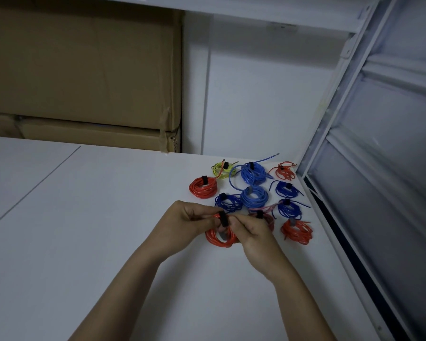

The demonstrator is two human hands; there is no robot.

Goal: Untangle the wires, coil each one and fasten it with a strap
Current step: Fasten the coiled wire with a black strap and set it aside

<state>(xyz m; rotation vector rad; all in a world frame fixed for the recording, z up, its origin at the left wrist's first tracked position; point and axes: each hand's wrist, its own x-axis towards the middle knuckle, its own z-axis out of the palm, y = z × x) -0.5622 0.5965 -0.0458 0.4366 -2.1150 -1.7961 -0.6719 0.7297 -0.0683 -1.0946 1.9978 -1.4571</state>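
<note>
Both hands hold one red coil (pixel 219 238) just above the white bench (pixel 84 217), near its right side. The left hand (pixel 186 223) pinches the top of the coil from the left, and the right hand (pixel 250 232) grips it from the right, fingers curled in. Between the fingertips a black strap (pixel 222 218) wraps the top of the red loops.

Behind the hands, toward the bench's far right corner, lie ten more coils, each apart from the held one:
- Three red ones: a thick red coil (pixel 203 188) at the left, a thin red coil (pixel 283 171) at the far right corner, and a loose red coil (pixel 297 232) nearest on the right.
- Five blue ones: a large blue coil (pixel 252 173) at the back with long loose ends, a light blue coil (pixel 254 196) in the middle, a dark blue coil (pixel 228 202) just behind the left hand, and two small dark blue coils (pixel 287 189) (pixel 288 209) on the right.
- One yellow-green coil (pixel 222 170) at the back left.
- One dark red coil (pixel 265 217) partly hidden by the right hand.

Most carry a black strap; on a few the strap is too small to make out.

A cardboard box (pixel 84 77) stands behind the bench at the left, and a white metal frame (pixel 330 134) runs along the right. No writing can be read anywhere.
</note>
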